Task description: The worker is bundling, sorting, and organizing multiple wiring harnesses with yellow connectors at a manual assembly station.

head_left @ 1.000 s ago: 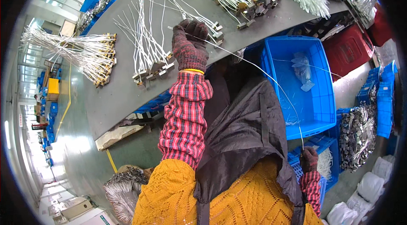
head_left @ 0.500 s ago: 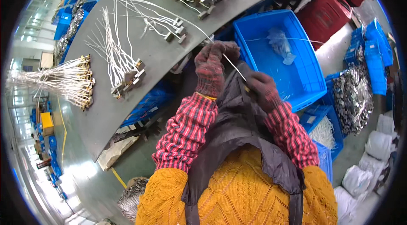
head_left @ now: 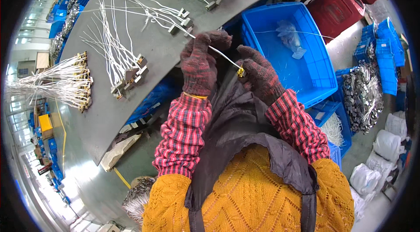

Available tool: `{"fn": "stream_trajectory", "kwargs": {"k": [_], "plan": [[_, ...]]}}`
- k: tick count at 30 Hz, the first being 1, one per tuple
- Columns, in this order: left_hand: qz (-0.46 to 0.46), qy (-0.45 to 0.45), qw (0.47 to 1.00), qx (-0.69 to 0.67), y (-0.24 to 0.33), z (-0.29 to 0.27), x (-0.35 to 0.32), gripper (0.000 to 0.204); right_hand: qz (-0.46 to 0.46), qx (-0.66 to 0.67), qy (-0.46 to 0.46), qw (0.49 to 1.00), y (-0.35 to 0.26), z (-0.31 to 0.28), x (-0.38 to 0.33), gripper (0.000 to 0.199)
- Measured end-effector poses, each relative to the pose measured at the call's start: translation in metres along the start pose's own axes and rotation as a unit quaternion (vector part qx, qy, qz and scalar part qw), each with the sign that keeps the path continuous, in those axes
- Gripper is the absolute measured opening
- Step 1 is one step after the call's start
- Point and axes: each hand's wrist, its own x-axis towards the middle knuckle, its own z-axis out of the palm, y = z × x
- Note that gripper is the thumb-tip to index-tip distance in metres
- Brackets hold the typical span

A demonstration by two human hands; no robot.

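Observation:
A white wire (head_left: pixel 224 56) is stretched between my two gloved hands. My left hand (head_left: pixel 199 63), in a dark red knit glove, is closed around it near the table's edge. From that hand the wire's other end trails back over the grey table (head_left: pixel 153 52). A small brass-coloured connector (head_left: pixel 240 72) sits on the wire's near end. My right hand (head_left: pixel 261 76), gloved alike, pinches beside this connector, over the dark apron. Left of my hands, a bundle of white wires with metal connectors (head_left: pixel 131 74) and a smaller bunch (head_left: pixel 179 20) lie on the table.
A blue crate (head_left: pixel 288 74) holding a clear plastic bag (head_left: pixel 288 39) stands to the right of my hands. Behind it is a dark red container (head_left: pixel 334 11). Another large wire bundle (head_left: pixel 57 81) hangs over the table's left edge. Bins of metal parts (head_left: pixel 363 96) stand far right.
My left hand has moved left and slightly toward me along the table edge. My right hand has shifted up and left, and the brass-coloured connector now shows at its fingertips.

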Motion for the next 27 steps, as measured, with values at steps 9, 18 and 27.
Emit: {"fn": "stream_trajectory", "kwargs": {"k": [9,18,27], "plan": [[0.051,-0.009,0.981,0.185,0.011,-0.03,0.016,0.034,-0.062,-0.032,0.006,0.998,0.01,0.052,0.062,0.06],[0.191,0.098,0.878,0.427,0.016,-0.116,0.1,0.024,-0.055,-0.051,0.045,0.996,-0.01,0.098,0.14,0.055],[-0.127,0.352,0.569,0.733,0.08,-0.223,0.227,0.028,-0.207,-0.342,0.029,0.916,-0.044,0.124,0.179,0.032]]}}
